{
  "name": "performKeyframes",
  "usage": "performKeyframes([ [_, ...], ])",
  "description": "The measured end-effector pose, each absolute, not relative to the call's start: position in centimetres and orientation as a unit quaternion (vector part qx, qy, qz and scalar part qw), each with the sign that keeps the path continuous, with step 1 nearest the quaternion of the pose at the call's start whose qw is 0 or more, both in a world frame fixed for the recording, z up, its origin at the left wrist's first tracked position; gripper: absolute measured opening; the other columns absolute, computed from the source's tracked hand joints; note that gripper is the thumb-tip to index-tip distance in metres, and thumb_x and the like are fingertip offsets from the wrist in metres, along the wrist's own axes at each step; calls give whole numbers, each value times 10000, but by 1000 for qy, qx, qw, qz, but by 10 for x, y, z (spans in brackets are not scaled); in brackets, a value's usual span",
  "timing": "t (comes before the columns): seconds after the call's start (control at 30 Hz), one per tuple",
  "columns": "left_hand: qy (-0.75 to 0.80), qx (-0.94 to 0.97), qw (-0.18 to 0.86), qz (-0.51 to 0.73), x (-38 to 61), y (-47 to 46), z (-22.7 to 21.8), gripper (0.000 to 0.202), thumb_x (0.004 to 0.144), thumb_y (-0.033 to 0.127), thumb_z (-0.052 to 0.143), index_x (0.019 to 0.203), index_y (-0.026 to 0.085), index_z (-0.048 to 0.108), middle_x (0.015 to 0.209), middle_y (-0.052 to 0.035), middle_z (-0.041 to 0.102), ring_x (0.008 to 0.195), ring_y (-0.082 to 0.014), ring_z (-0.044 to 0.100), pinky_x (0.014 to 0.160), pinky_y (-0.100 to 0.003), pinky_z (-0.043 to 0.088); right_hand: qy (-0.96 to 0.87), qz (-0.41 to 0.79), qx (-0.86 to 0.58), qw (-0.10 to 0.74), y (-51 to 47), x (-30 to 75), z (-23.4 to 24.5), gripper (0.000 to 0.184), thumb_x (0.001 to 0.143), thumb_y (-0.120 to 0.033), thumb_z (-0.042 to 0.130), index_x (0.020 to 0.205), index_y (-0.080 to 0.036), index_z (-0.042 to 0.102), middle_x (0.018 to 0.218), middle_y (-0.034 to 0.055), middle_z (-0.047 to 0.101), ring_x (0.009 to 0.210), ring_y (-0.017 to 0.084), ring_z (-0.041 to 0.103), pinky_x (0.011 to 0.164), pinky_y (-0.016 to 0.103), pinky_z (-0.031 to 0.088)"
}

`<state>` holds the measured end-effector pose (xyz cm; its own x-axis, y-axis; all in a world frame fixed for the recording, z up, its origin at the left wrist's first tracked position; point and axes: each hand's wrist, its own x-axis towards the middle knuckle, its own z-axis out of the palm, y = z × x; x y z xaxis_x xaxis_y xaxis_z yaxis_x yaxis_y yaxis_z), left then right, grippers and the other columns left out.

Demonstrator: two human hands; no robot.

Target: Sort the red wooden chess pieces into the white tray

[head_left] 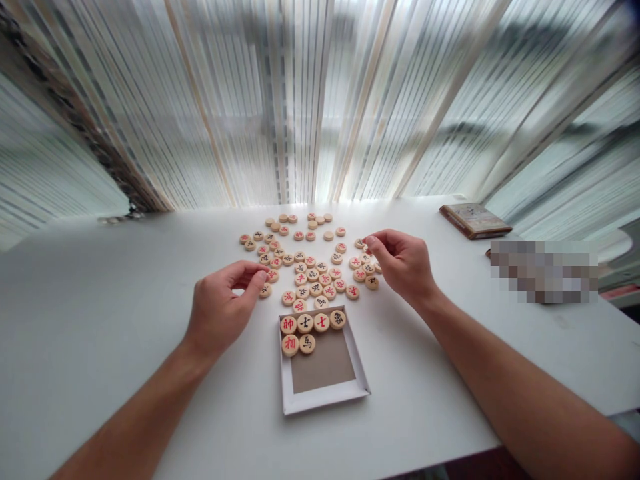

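Many round wooden Chinese chess pieces [316, 289], marked in red or black, are spread across the white table. My left hand [220, 307] is closed in a pinch at the left of the spread, thumb and fingertips on a red-marked Chinese chess piece [273, 275]. Over the right side of the spread, my right hand [405, 263] also pinches, its fingertips at a small Chinese chess piece [369, 250] they partly hide. Nearest me lies a shallow white box [327, 401]. Several pieces stand face up in it, a full row along its far side and two at the left below.
A brown-edged flat box [475, 221] lies at the table's far right, with a blurred-out object [545, 270] nearer. Striped curtains [310, 100] hang behind the table's far edge. The table's front edge [445, 460] shows at bottom right.
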<state>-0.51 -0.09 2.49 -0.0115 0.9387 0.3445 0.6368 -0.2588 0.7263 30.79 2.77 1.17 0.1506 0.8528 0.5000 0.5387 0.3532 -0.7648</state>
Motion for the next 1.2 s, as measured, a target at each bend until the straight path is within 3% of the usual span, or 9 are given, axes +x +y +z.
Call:
performKeyframes([
  [0.13, 582, 682, 185, 402, -4, -2, 23, 226, 919, 412, 715, 966, 226, 836, 934, -30, 858, 815, -221, 784, 704, -297, 589, -671, 189, -516, 498, 25, 304, 12, 259, 955, -368, 688, 861, -156, 805, 677, 33, 713, 558, 144, 558, 525, 276, 418],
  [0.27, 577, 687, 194, 397, -1, -2, 20, 225, 915, 421, 729, 974, 236, 843, 955, -26, 864, 825, -222, 789, 686, -298, 588, -762, 214, -431, 433, 18, 296, 14, 145, 928, -211, 691, 928, -190, 835, 803, 43, 755, 678, 160, 626, 620, 282, 482],
  [0.43, 575, 690, 209, 388, 4, -4, 19, 239, 900, 414, 720, 976, 228, 848, 963, -42, 868, 834, -238, 799, 658, -304, 592, -864, 206, -322, 328, 10, 289, 12, 340, 957, -25, 608, 1051, -230, 862, 1020, 91, 739, 917, 198, 712, 810, 324, 557],
  [0.67, 568, 699, 205, 383, 5, -7, 22, 228, 905, 392, 708, 971, 226, 848, 982, -51, 871, 859, -243, 807, 655, -300, 594, -895, 165, -326, 254, 9, 287, 10, 565, 860, 132, 558, 1080, -272, 886, 1041, 85, 696, 920, 201, 690, 800, 335, 563],
  [0.83, 567, 698, 204, 386, 6, -7, 22, 236, 906, 393, 706, 980, 223, 851, 979, -55, 872, 863, -250, 810, 654, -303, 599, -902, 125, -329, 250, 9, 291, 12, 556, 880, 103, 545, 1017, -303, 899, 1011, 77, 701, 869, 194, 689, 750, 326, 550],
  [1.03, 568, 699, 201, 386, 6, -7, 22, 229, 906, 385, 710, 980, 220, 852, 970, -50, 871, 864, -247, 808, 673, -301, 604, -894, 89, -368, 238, 9, 299, 17, 462, 864, 69, 568, 921, -252, 896, 1018, 93, 728, 886, 209, 703, 768, 330, 554],
  [1.2, 566, 702, 197, 386, 5, -7, 22, 222, 908, 380, 714, 977, 219, 850, 948, -44, 868, 856, -243, 805, 652, -291, 597, -878, 131, -375, 268, 9, 300, 23, 324, 883, -25, 650, 1047, -202, 866, 1016, 97, 726, 806, 187, 680, 715, 307, 530],
])
